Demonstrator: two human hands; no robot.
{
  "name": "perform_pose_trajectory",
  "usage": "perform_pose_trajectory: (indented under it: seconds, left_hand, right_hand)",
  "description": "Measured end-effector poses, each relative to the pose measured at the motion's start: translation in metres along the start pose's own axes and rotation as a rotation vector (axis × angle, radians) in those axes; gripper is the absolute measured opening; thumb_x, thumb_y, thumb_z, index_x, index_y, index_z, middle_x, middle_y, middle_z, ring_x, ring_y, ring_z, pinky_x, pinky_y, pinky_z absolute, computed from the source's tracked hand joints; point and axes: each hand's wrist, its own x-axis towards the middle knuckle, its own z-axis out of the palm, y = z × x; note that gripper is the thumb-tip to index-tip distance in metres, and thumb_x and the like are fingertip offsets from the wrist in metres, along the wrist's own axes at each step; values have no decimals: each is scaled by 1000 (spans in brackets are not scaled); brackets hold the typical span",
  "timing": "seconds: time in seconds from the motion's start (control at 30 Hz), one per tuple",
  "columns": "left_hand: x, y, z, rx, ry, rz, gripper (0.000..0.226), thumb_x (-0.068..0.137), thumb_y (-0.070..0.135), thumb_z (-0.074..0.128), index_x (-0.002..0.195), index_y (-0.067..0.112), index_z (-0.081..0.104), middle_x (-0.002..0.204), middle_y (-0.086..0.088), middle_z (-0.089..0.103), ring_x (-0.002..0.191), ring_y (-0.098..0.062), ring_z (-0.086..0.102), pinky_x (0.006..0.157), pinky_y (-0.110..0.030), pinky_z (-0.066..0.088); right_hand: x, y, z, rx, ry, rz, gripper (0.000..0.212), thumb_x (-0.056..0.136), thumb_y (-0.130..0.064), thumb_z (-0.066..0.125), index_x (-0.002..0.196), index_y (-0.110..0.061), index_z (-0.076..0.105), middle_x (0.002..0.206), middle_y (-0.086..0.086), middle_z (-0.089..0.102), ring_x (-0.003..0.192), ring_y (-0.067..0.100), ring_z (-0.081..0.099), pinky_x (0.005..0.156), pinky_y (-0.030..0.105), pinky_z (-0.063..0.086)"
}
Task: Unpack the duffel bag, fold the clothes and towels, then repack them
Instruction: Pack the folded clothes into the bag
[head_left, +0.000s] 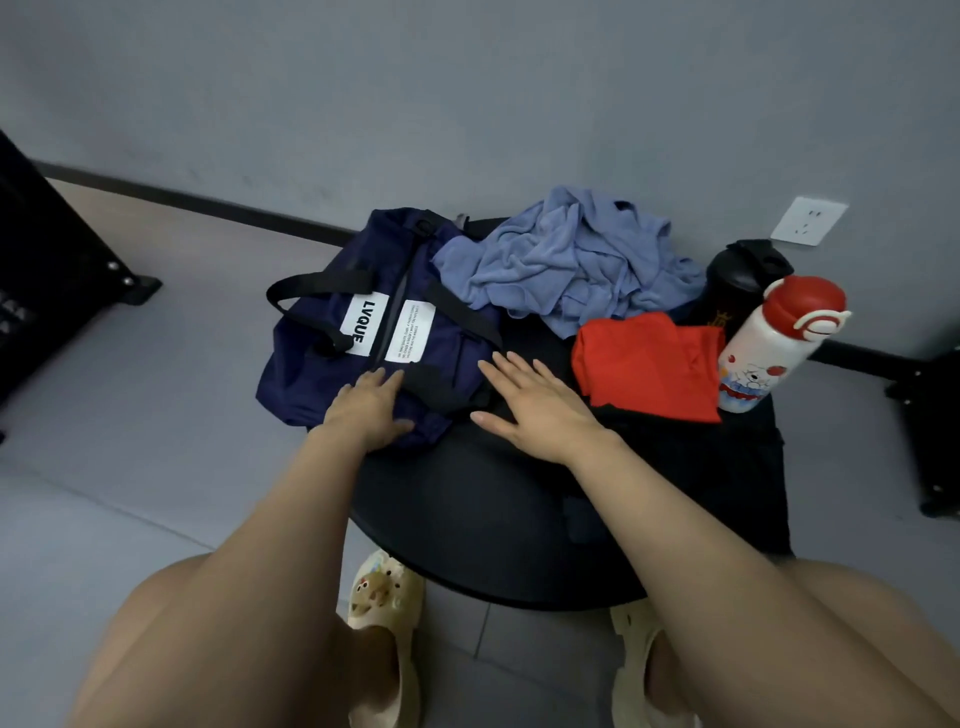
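While your left hand (370, 410) lay flat on the near end of the duffel bag (374, 327), fingers spread and pinching nothing, your right hand (530, 405) hovered or rested, also spread, on the black table (467, 509) just beside it; contact there couldn't be told. Bag looked zipped and hung over the table's left edge, so a one-handed tug risked dragging it off. Crumpled blue towel (566, 260) sat behind, touching the bag. Folded red shirt (649, 364) lay right, against the white bottle (774, 343), with a black bottle (743, 280) behind. A careless sweep could've toppled both, maybe onto the clothes.
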Motion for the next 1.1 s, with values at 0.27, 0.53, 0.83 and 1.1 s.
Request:
perform_pose_trajectory:
  seconds: [0.27,0.53,0.83,1.1]
  left_hand:
    - [8,-20,33,300,43,62,52,98,13,40,147,25,29,154,4,29,145,-23,14,116,-37,12]
    - [-21,20,48,327,124,335,35,98,16,39,132,22,48,125,-3,59,119,-23,52,90,-33,41]
    - [-58,32,72,296,67,456,35,101,24,35,135,17,44,124,-7,60,108,-29,59,82,-35,46]
    - [-62,15,59,-65,-59,429,45,95,56,36,114,26,64,100,-6,69,92,-21,63,79,-31,49]
  right_hand:
    - [26,-22,17,-22,-102,-42,71,98,-57,28,153,-22,1,161,1,0,147,13,-5,119,32,-3]
    - [26,-16,24,-23,-160,-14,64,100,-51,26,153,-21,5,161,1,3,147,13,0,119,32,1]
    - [15,-25,41,-97,-252,-67,61,102,-45,29,153,-23,6,161,0,2,148,15,-1,119,35,4]
    - [4,-26,60,-119,-347,-86,65,101,-40,35,153,-22,1,161,-1,2,148,16,-1,118,34,5]
